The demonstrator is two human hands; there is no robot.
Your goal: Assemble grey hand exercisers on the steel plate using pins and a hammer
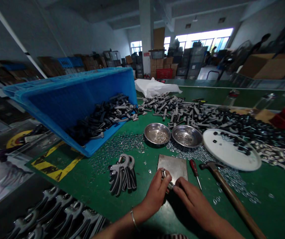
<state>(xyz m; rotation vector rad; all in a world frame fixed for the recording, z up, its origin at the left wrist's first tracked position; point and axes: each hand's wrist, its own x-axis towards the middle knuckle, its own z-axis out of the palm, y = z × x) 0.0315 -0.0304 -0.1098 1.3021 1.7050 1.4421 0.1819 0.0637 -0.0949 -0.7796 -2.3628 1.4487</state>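
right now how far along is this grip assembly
Looks done: a small stack of assembled grips left of the left hand, a row of grips lower left. In hand: left hand and right hand pinch a small metal part over the steel plate. Left: a big heap of loose parts and a part-filled blue bin.

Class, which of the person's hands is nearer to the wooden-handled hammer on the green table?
Right. The right hand sits just left of the wooden-handled hammer; the left hand is farther left, beyond the right hand. Both pinch a small metal part.
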